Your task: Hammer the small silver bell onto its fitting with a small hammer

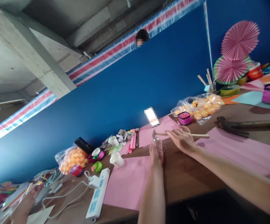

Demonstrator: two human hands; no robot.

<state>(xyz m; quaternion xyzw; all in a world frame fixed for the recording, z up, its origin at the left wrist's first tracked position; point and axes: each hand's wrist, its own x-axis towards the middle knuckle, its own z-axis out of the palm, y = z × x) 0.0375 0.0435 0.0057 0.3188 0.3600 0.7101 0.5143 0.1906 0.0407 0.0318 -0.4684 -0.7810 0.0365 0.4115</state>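
Near the middle of the head view, my left hand (156, 151) is closed around a small shiny, clear-looking object (156, 141), just above the brown table. My right hand (182, 138) grips the wooden handle of a small hammer (200, 135), its fingers wrapped near the head end. The hammer's metal head (153, 133) is right above the shiny object; whether they touch cannot be told. A pink sheet (129, 183) lies to the left of my left forearm, and another pink sheet (146, 136) lies behind my hands.
A large claw hammer (232, 126) lies at the right. A white power strip (98, 196), a paper cup (116, 159) and a bag of orange balls (74, 159) stand left. Another bag (204, 107) is behind. Another person's hand (26, 202) is at the lower left.
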